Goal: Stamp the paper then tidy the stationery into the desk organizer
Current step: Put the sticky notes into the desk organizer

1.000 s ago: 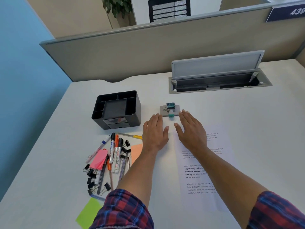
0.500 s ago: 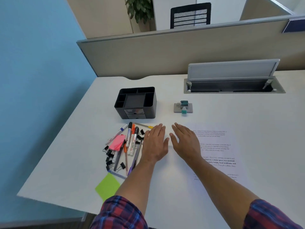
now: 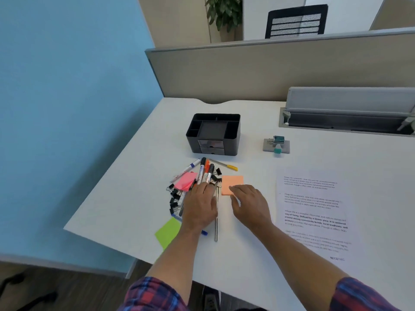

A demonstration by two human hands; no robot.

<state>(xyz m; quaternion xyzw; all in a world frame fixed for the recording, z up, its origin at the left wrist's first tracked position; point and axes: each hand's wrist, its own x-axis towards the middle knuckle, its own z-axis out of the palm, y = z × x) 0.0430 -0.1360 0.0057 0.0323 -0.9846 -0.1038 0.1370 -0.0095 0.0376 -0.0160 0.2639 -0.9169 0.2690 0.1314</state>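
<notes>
I see both hands low over the white desk [image 3: 139,176], palms down. My left hand [image 3: 198,206] lies across the heap of stationery, fingers fairly straight and spread over the markers [image 3: 205,172] and the black binder clips [image 3: 174,197]; its grip looks wide and I cannot see it holding anything. A slim metal pen [image 3: 216,217] lies just beside that hand, running toward the near edge of the desk. My right hand [image 3: 250,206] rests flat with its fingertips on the near edge of the orange sticky pad [image 3: 232,182]; the fingers are relaxed, the grip wide, nothing pinched.

The pile sits just in front of the black desk organizer [image 3: 213,133], which stands upright with its compartments facing up and two small drawers on its front. In the pile I can make out a pink sticky pad [image 3: 185,180], a white pen with a blue cap [image 3: 186,170] and, a little apart toward the organizer, a pen with a yellow end [image 3: 224,164]. A green sticky pad [image 3: 168,232] lies near the desk edge, partly under my left wrist, and a bit of blue pen [image 3: 204,232] pokes out beside that wrist.

The printed paper [image 3: 314,212] lies flat to the right of my right hand, apart from it. The stamp [image 3: 276,144], grey with teal parts, sits beyond the paper, between the organizer and the open cable tray [image 3: 345,122] at the back of the desk. Plaid sleeves [image 3: 155,295] show at the bottom.
</notes>
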